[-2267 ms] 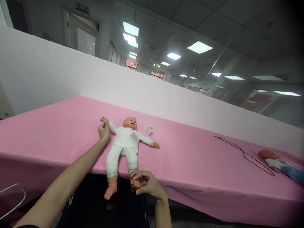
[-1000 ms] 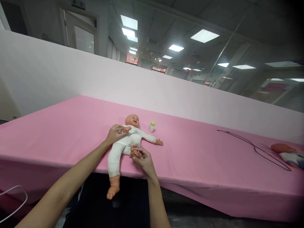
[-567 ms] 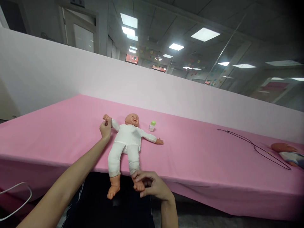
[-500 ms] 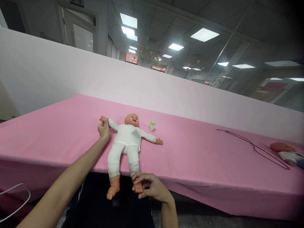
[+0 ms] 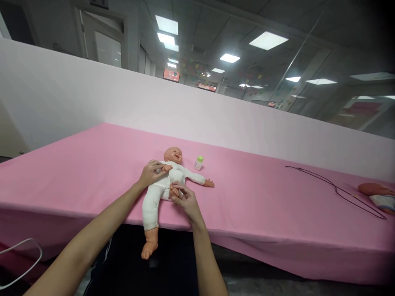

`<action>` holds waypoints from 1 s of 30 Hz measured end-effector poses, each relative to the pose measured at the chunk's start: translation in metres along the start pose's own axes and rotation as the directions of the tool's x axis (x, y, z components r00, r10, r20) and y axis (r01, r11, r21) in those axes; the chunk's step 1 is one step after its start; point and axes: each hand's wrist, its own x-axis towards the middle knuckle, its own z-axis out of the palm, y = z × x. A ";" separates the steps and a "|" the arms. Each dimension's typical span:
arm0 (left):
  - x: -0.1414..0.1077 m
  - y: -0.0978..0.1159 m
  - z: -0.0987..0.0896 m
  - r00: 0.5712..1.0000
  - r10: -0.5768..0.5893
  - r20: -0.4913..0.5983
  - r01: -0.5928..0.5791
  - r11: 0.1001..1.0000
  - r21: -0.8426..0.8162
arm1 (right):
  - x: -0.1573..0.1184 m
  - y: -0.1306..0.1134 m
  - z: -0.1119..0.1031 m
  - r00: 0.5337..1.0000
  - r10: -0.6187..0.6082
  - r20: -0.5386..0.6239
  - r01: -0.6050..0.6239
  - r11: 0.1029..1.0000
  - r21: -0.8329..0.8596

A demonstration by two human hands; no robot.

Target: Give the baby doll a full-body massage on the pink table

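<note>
A baby doll [image 5: 156, 201] in a white suit lies on its back on the pink-covered table [image 5: 253, 201], its head away from me. My left hand [image 5: 151, 173] is closed on the doll's arm at the left, whose hand [image 5: 167, 168] lies across its chest. Bent up against the belly is the leg on the right, with my right hand [image 5: 187, 200] closed around its foot [image 5: 173, 192]. The other leg hangs straight over the near table edge. Stretched out to the right is the doll's other arm [image 5: 197, 177]. Close to it stands a small bottle [image 5: 199, 163] with a green cap.
A thin dark cord [image 5: 333, 185] lies in a loop on the right of the table, beside a second doll [image 5: 375, 190] cut off by the frame. A white partition [image 5: 185, 111] rises behind the table. At the lower left hangs a white cable [image 5: 37, 263].
My left hand has brought the doll's arm inward from the side onto its chest. My right hand has raised the foot from the table edge up to the belly, bending the leg.
</note>
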 end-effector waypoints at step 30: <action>-0.003 -0.038 -0.004 0.657 -0.511 -0.555 0.670 0.733 0.118 | -0.119 -0.019 -0.082 0.580 0.441 0.685 -0.356 0.893 -0.273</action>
